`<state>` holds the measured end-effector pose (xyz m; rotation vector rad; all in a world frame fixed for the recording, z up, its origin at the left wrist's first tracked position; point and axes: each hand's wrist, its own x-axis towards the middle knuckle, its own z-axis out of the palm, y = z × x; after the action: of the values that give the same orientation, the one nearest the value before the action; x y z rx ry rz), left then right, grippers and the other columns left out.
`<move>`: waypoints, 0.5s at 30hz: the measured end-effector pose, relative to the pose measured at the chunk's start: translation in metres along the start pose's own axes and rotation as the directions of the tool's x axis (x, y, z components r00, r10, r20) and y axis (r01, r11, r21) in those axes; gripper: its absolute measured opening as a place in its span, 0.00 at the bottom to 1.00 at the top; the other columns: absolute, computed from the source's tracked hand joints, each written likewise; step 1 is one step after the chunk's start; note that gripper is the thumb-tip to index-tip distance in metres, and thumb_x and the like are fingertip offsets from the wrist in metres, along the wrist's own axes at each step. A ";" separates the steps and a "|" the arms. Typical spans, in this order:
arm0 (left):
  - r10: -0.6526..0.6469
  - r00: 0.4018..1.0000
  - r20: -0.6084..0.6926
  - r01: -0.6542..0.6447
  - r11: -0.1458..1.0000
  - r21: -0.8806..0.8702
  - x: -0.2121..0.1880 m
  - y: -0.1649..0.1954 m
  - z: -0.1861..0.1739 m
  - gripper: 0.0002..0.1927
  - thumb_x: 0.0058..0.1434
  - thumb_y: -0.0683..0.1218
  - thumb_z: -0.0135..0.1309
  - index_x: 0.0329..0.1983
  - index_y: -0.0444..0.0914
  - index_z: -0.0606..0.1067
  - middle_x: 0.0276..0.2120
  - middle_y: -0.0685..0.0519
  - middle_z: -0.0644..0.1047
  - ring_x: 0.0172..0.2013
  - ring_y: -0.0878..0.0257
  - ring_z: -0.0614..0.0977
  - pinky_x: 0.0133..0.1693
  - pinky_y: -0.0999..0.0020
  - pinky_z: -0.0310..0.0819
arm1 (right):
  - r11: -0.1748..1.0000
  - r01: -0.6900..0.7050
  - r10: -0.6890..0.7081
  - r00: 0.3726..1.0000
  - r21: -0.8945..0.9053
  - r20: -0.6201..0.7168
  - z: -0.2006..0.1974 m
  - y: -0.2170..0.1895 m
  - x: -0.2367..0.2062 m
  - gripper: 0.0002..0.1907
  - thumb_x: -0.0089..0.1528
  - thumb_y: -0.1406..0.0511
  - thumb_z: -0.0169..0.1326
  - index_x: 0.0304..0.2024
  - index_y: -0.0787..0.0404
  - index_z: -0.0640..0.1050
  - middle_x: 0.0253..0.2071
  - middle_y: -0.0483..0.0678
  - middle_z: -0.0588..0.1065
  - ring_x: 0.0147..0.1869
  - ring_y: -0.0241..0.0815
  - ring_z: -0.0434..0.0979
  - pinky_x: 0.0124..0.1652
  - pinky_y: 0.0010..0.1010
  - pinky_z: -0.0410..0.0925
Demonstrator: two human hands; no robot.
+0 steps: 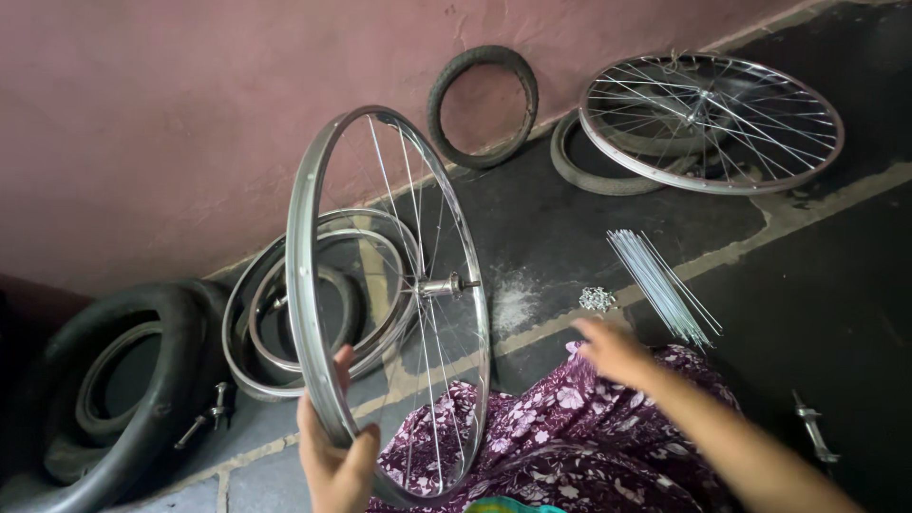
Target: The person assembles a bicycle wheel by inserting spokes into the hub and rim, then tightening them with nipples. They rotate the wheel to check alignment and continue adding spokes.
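**One spoked wheel held upright, near left**

Two black tyres [114,389] lie far left. One spoked wheel [389,304] is gripped at its rim by the closed left hand [334,456]. The right hand [617,350] is spread open, empty, near one spoke bundle [660,285]

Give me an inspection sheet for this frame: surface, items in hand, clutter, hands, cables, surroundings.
Surface: dark floor with pale seams.
Job's things: spoked wheel rim held upright; hub at its centre.
Clutter: loose spokes, small pile of nipples, bare rims, black tyres, small tyre against the wall, second spoked wheel lying on a tyre, axle bolts.
Hands: left hand grips the rim's lower edge; right hand empty, blurred, extended toward the spokes.
Cables: nothing seen.
Surroundings: pink wall; floral fabric over the lap.
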<state>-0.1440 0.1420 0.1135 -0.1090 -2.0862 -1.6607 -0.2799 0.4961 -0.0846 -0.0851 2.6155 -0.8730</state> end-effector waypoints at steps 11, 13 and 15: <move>0.210 0.976 -0.063 -0.187 0.948 0.258 -0.108 -0.143 0.007 0.33 0.43 0.32 0.59 0.56 0.34 0.69 0.50 0.42 0.78 0.55 0.54 0.80 0.68 0.55 0.66 | 0.892 -0.401 0.292 0.863 -0.207 -0.412 -0.003 0.176 0.066 0.24 0.61 0.58 0.60 0.58 0.59 0.76 0.58 0.56 0.76 0.63 0.57 0.74 0.63 0.43 0.67; 0.153 0.979 -0.134 -0.123 0.970 0.210 -0.102 -0.142 0.003 0.25 0.52 0.31 0.58 0.53 0.36 0.67 0.42 0.47 0.82 0.47 0.61 0.87 0.70 0.55 0.67 | 0.858 -0.434 0.298 0.856 -0.275 -0.422 -0.004 0.175 0.069 0.24 0.60 0.58 0.61 0.57 0.58 0.76 0.59 0.55 0.74 0.64 0.57 0.72 0.63 0.44 0.66; 0.037 0.982 -0.183 -0.013 0.992 0.129 -0.089 -0.129 -0.003 0.34 0.47 0.31 0.58 0.59 0.33 0.64 0.49 0.42 0.79 0.51 0.54 0.83 0.62 0.52 0.73 | 0.836 -0.465 0.337 0.854 -0.291 -0.396 -0.008 0.172 0.074 0.23 0.60 0.59 0.61 0.56 0.58 0.76 0.60 0.55 0.73 0.65 0.57 0.72 0.61 0.45 0.68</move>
<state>-0.1085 0.1250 -0.0386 0.0584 -2.0342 -1.4588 -0.3409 0.6263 -0.2053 0.5501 2.9115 -0.2363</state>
